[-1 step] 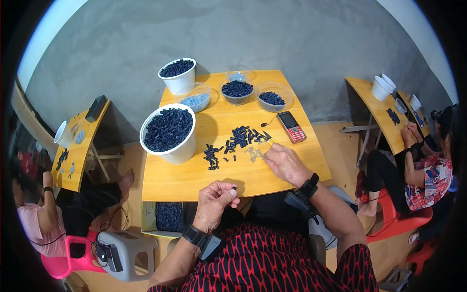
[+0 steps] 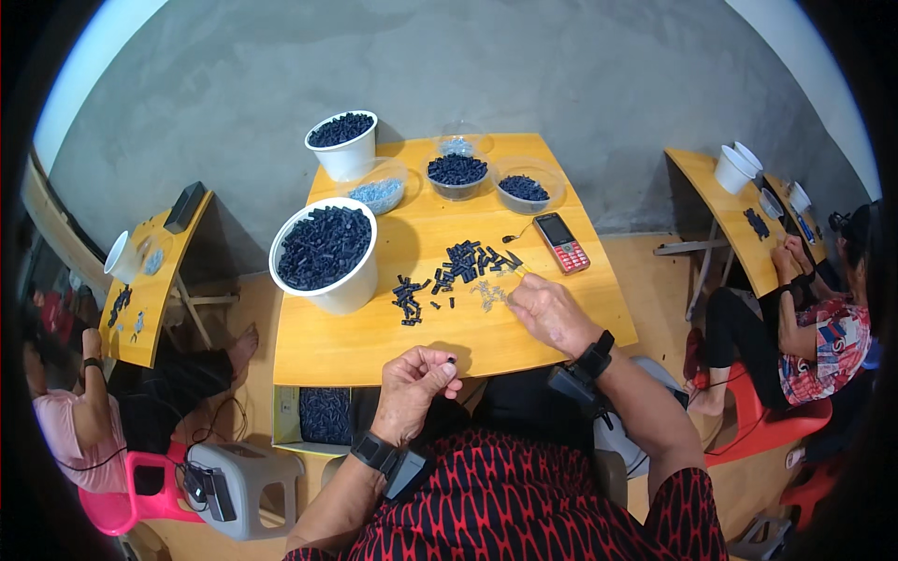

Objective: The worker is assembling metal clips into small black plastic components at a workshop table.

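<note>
My left hand point(image 2: 413, 395) is just off the table's front edge, thumb and forefinger pinched on a small black piece point(image 2: 452, 361). My right hand point(image 2: 552, 313) rests over the right side of the table, closed on a yellow-handled tool with a dark, pointed tip point(image 2: 516, 263); its exact kind is mostly hidden by the fingers. Beside the right fingertips lies a scatter of small pale metal pieces point(image 2: 490, 295). Farther in is a pile of short black tube-like pieces point(image 2: 463, 263), and a smaller group of them point(image 2: 408, 299) lies to the left.
A large white bucket point(image 2: 364, 271) of black pieces stands at left on the yellow table point(image 2: 337, 353), another bucket point(image 2: 342, 161) behind it. Clear bowls point(image 2: 559, 196) sit at the back; a red phone point(image 2: 567, 252) lies at right. Below is a box point(image 2: 285, 421). People work on both sides.
</note>
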Action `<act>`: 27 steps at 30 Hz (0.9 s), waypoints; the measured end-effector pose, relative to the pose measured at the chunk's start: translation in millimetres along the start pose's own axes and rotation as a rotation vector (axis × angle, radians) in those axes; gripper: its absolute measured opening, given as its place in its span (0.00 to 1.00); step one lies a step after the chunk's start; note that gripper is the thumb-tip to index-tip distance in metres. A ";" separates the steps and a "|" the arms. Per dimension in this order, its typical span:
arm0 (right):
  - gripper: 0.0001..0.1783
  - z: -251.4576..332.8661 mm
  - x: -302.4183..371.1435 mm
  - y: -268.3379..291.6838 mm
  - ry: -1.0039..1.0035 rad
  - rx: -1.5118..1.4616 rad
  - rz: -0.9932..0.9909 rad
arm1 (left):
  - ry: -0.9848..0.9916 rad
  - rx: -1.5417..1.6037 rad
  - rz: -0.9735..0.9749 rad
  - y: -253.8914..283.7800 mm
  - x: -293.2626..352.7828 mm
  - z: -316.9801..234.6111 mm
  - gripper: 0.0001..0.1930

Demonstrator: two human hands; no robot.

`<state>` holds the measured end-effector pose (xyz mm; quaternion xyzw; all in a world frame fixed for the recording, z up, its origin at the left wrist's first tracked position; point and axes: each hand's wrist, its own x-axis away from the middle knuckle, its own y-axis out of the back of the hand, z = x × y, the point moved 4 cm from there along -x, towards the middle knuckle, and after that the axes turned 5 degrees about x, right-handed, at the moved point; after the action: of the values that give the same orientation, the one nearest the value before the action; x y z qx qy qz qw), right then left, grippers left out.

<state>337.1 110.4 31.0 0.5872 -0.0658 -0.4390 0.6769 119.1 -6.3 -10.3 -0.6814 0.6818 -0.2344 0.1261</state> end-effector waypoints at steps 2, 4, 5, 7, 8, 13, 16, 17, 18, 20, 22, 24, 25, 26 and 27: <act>0.03 1.2 -1.4 0.4 -0.030 0.012 0.036 | 0.002 0.003 0.002 0.9 0.1 0.7 0.07; 0.03 2.1 -4.0 0.2 -0.054 0.020 0.070 | -0.002 0.003 -0.003 1.4 1.4 -1.6 0.06; 0.03 1.9 -4.9 -0.6 -0.054 0.056 0.079 | -0.005 0.012 -0.003 2.3 1.7 -2.9 0.06; 0.04 6.1 -4.4 -1.2 -0.052 0.088 0.093 | -0.006 0.022 -0.008 4.6 3.5 -4.2 0.06; 0.04 12.4 -3.7 5.0 -0.057 -0.017 0.036 | -0.026 0.020 -0.002 4.5 4.3 -5.9 0.06; 0.06 48.7 18.5 -7.5 -0.451 -0.927 0.085 | -0.086 -0.014 0.017 0.3 6.5 -12.4 0.06; 0.07 78.2 13.1 -7.3 -0.497 -1.124 0.067 | -0.100 0.000 0.021 0.7 9.2 -14.3 0.06; 0.08 80.8 13.3 -11.0 -0.478 -1.102 0.081 | -0.105 -0.006 0.024 1.5 10.0 -14.5 0.06; 0.08 80.7 14.2 -13.2 -0.476 -1.102 0.083 | -0.111 -0.012 0.029 1.3 10.4 -15.5 0.06; 0.07 83.8 13.8 -15.8 -0.393 -1.095 0.121 | -0.120 -0.026 0.039 -0.4 10.8 -18.1 0.06; 0.07 89.0 11.9 -13.6 -0.403 -1.118 0.128 | -0.130 -0.040 0.044 -0.1 10.8 -19.4 0.07; 0.06 91.4 11.4 -17.2 -0.416 -1.139 0.130 | -0.124 -0.076 0.054 -0.2 11.0 -19.8 0.07; 0.05 90.6 11.9 -21.6 -0.377 -1.145 0.081 | -0.124 -0.076 0.056 -0.5 11.1 -19.5 0.07; 0.05 91.3 11.8 -23.4 -0.338 -1.150 0.032 | -0.122 -0.079 0.060 -0.9 11.1 -18.6 0.07; 0.05 94.6 11.1 -24.7 -0.338 -1.150 0.034 | -0.120 -0.082 0.061 -0.6 11.7 -17.7 0.07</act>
<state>273.9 35.1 33.8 0.0478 0.0662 -0.4805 0.8732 110.5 -15.2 7.0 -0.6776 0.7026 -0.1612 0.1457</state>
